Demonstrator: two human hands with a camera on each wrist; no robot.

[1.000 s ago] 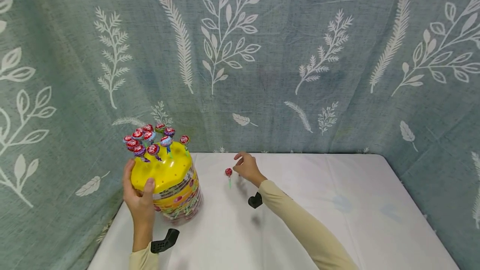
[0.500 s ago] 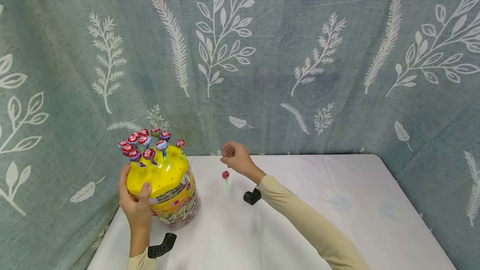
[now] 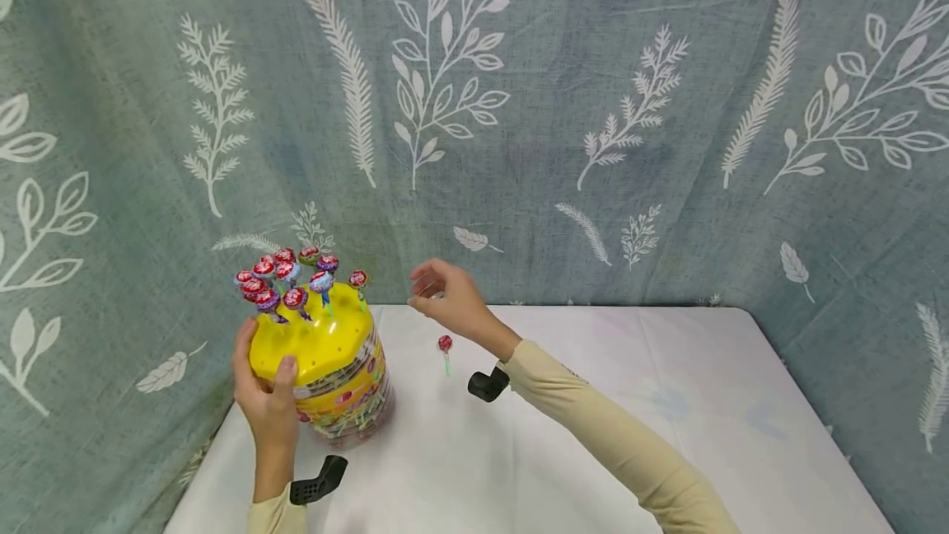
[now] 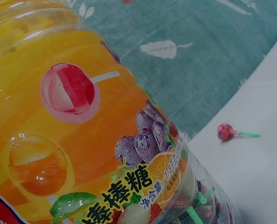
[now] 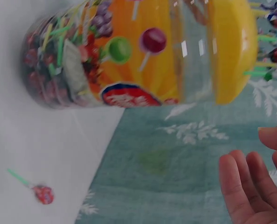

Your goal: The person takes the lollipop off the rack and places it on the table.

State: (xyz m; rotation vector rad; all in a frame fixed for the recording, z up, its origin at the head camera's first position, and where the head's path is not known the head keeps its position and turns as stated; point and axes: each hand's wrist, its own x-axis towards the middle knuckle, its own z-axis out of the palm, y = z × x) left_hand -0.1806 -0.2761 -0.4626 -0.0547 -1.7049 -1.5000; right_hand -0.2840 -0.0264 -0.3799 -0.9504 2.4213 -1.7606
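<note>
A clear plastic lollipop jar (image 3: 348, 402) with an orange fruit label stands at the left of the table. Several wrapped lollipops (image 3: 295, 298) stick up from holes in its yellow lid (image 3: 319, 344). My left hand (image 3: 268, 414) grips the lid's near left side, thumb in front and fingers round the far side. To the right of the jar, my right hand (image 3: 461, 303) hangs in the air with its fingers loosely bent. Nothing shows between thumb and fingers in the right wrist view. Below it, a red lollipop (image 3: 445, 344) with a green stick lies on the table.
A white cloth covers the table (image 3: 608, 419), whose far edge meets a grey-green leaf-patterned curtain (image 3: 534, 138). More lollipops (image 4: 206, 200) are visible through the jar's lower wall. Each wrist wears a black camera mount (image 3: 320, 480).
My right hand has risen and moved left from beside the loose lollipop toward the jar. The left hand keeps its grip on the lid. The head view has shifted slightly.
</note>
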